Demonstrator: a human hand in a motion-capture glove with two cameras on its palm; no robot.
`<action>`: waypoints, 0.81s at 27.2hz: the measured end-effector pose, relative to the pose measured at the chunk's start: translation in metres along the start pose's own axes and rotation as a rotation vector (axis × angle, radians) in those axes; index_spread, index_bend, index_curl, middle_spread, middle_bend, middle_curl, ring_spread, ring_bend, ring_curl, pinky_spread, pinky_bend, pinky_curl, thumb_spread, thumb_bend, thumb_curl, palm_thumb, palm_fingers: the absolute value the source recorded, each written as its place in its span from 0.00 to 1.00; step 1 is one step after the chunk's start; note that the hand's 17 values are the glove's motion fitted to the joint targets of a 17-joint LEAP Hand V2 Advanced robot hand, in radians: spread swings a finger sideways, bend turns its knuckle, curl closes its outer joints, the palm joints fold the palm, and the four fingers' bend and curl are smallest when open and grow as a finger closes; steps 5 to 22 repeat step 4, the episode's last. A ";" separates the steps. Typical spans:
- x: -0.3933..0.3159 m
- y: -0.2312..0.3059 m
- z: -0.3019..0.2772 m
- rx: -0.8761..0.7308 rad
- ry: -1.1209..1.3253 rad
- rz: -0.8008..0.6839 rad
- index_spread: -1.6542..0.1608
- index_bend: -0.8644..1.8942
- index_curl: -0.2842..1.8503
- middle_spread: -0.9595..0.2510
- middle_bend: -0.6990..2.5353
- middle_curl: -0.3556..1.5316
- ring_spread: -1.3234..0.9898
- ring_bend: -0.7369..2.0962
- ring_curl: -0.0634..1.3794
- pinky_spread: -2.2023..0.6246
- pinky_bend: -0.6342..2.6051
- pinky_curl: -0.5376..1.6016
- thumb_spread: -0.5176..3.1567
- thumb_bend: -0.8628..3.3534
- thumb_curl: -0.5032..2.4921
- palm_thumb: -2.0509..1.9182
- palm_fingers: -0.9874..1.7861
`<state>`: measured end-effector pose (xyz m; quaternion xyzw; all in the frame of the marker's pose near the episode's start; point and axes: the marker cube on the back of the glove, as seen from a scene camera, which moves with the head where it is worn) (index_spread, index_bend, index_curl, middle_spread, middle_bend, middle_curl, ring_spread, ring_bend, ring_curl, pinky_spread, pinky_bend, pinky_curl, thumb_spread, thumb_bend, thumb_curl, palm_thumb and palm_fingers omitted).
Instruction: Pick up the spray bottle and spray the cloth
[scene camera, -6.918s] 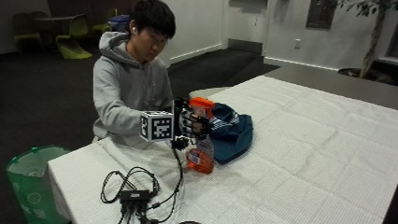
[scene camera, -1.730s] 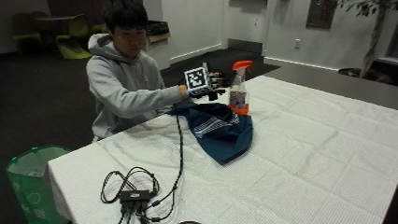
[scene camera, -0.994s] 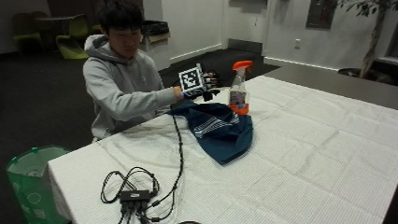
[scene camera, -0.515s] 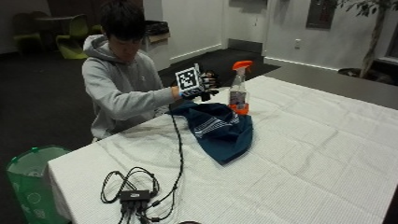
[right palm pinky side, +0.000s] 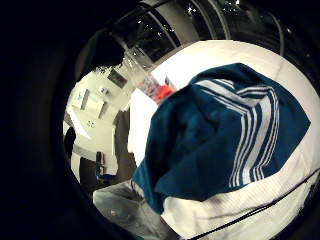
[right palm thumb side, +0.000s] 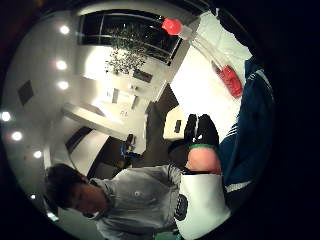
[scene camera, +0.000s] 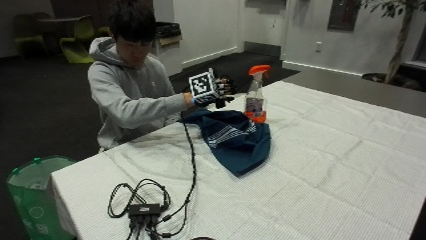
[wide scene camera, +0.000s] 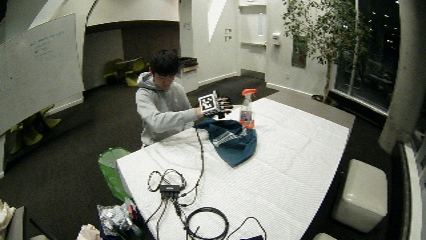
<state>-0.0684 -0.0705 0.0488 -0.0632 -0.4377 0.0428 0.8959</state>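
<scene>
1. On the left of the outside view, a green bin (scene camera: 30, 195) stands on the floor beside the white tabletop (scene camera: 346, 165).
2. Near the tabletop's front edge lies a tangle of black cables (scene camera: 143, 205).
3. A seated person in a grey hoodie (scene camera: 130, 100) raises the gloved right hand (scene camera: 216, 92) above the tabletop, its fingers (scene camera: 226, 85) relaxed and holding nothing.
4. A blue striped cloth (scene camera: 233, 137) lies bunched on the tabletop, below the hand.
5. The spray bottle (scene camera: 255, 95), clear with an orange top, stands upright just beside the hand, at the cloth's far edge.
</scene>
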 end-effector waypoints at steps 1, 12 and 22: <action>0.001 -0.001 0.000 -0.001 -0.009 0.001 0.78 0.36 0.26 0.78 0.30 0.40 0.57 0.40 0.29 0.83 0.31 0.41 0.40 0.20 0.37 0.74 0.56; 0.000 -0.003 -0.001 0.005 -0.026 0.007 0.78 0.36 0.26 0.78 0.30 0.40 0.57 0.40 0.29 0.83 0.30 0.41 0.40 0.20 0.37 0.74 0.56; 0.000 -0.003 -0.001 0.005 -0.026 0.007 0.78 0.36 0.26 0.78 0.30 0.40 0.57 0.40 0.29 0.83 0.30 0.41 0.40 0.20 0.37 0.74 0.56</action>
